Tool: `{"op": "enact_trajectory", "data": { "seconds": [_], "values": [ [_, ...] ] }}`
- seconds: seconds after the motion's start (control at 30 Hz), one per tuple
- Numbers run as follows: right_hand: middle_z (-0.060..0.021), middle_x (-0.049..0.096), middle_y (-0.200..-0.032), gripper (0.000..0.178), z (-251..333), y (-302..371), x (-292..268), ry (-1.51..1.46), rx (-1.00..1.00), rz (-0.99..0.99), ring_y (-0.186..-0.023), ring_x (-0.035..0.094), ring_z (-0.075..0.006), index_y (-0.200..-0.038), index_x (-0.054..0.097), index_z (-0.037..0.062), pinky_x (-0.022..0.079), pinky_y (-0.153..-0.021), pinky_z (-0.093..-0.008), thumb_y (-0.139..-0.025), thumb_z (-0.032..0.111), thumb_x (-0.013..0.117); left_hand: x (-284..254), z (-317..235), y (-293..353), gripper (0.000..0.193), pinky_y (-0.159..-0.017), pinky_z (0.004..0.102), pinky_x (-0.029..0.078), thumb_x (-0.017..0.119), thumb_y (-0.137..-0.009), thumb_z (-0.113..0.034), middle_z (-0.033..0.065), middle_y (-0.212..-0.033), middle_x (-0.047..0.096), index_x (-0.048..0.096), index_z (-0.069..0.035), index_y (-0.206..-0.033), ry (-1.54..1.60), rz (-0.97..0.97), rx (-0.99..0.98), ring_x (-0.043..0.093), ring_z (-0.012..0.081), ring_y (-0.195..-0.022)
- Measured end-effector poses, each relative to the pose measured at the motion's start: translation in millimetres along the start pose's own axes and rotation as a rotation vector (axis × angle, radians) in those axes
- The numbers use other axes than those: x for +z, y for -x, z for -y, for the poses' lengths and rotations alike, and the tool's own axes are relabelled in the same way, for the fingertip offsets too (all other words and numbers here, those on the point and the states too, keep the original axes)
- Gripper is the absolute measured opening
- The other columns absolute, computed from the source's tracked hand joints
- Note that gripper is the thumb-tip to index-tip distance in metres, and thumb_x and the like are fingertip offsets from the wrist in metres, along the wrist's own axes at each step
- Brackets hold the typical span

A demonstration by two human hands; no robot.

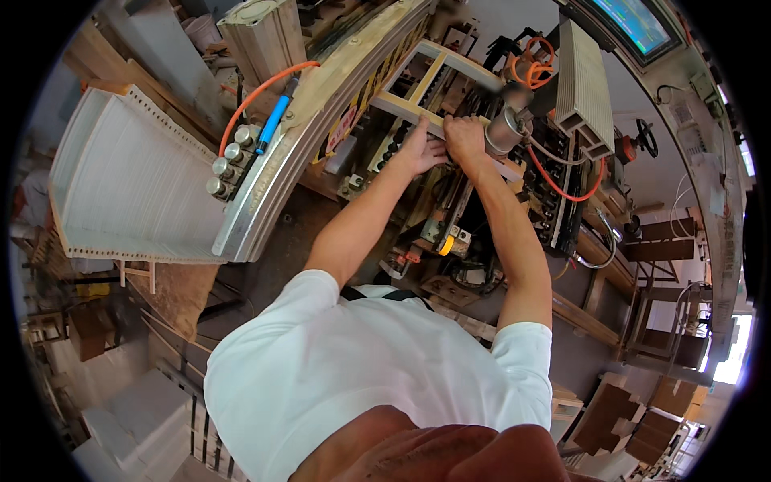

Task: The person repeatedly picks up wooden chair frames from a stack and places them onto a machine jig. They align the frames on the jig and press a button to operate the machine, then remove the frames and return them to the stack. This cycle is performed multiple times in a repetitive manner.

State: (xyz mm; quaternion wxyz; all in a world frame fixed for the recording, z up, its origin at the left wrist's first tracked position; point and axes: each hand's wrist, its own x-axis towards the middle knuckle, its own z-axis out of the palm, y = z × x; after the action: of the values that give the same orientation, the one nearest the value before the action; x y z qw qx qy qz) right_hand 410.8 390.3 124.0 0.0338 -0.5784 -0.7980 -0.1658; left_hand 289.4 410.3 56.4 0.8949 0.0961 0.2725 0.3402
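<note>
A pale wooden frame point(400, 106) with a crossbar lies on the machine point(450, 210) in front of me. My left hand point(421, 151) holds its near rail, thumb on the edge and fingers reaching below. Close beside it, my right hand point(465, 138) is closed over the same rail from above. A metal cylinder point(503, 132) stands just right of my right hand and partly hides the frame's right end. Dark rollers or knobs show beneath and inside the frame.
A curved machine beam point(321, 104) crosses at the left, carrying a blue pen-shaped tool point(274, 124) and an orange hose point(255, 95). White stacked panels point(132, 177) stand farther left. A ribbed metal profile point(585, 88), a red hose point(572, 196) and a screen point(628, 26) are at the right.
</note>
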Motion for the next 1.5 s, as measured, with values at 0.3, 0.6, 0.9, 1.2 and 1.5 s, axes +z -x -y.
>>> {"op": "enact_trajectory", "data": {
  "seconds": [0.3,0.6,0.9,1.2,1.5],
  "values": [
    [-0.0181,0.066,-0.075,0.013,-10.2,-1.2,1.6,-0.097,-0.049,0.005,-0.077,0.063,-0.0354,-0.082,0.059,0.0025,0.045,-0.077,-0.0444,-0.074,0.012,0.063,-1.0,33.8,2.7,0.086,-0.109,0.0472,0.03,0.045,-0.09,-0.066,0.0157,-0.146,0.031,0.026,-0.002,-0.143,0.239,0.087,0.295,0.036,0.0319,-0.131],
    [-0.0181,0.069,-0.079,0.012,-7.2,-5.9,-10.1,-0.08,-0.04,0.127,-0.086,0.066,-0.0317,-0.083,0.064,0.0035,0.042,-0.092,-0.0417,-0.072,0.008,0.062,-2.3,47.2,34.5,0.049,-0.105,0.0495,0.038,0.042,-0.101,-0.037,0.0182,-0.13,0.044,0.036,-0.001,-0.133,0.135,-0.108,0.334,0.047,0.0331,-0.12],
    [-0.0195,0.067,-0.078,0.026,-19.2,-9.0,-6.5,-0.08,-0.118,0.084,-0.083,0.065,-0.0347,-0.097,0.06,-0.0002,0.043,-0.082,-0.0448,-0.073,0.01,0.063,2.4,64.7,50.6,0.033,-0.102,0.0493,0.045,0.038,-0.104,-0.023,0.0176,-0.12,0.051,0.041,0.004,-0.123,-0.026,-0.139,0.371,0.054,0.0309,-0.115],
    [-0.0167,0.069,-0.076,0.007,-20.4,-11.1,-10.6,-0.077,-0.065,0.148,-0.083,0.065,-0.0322,-0.075,0.067,0.0038,0.041,-0.085,-0.0412,-0.07,0.01,0.068,17.5,91.3,82.0,0.038,-0.101,0.0489,0.046,0.037,-0.104,-0.022,0.0171,-0.126,0.049,0.038,0.005,-0.13,-0.027,-0.19,0.372,0.052,0.0289,-0.118],
    [-0.0192,0.069,-0.077,0.007,-14.6,-11.4,-9.4,-0.063,-0.081,0.156,-0.078,0.066,-0.0319,-0.075,0.068,0.0045,0.041,-0.082,-0.0427,-0.072,0.005,0.062,-10.7,65.6,83.7,0.032,-0.092,0.0478,0.052,0.041,-0.102,-0.019,0.0171,-0.112,0.055,0.043,0.007,-0.121,-0.153,-0.252,0.414,0.06,0.0313,-0.106]
  ]
}}
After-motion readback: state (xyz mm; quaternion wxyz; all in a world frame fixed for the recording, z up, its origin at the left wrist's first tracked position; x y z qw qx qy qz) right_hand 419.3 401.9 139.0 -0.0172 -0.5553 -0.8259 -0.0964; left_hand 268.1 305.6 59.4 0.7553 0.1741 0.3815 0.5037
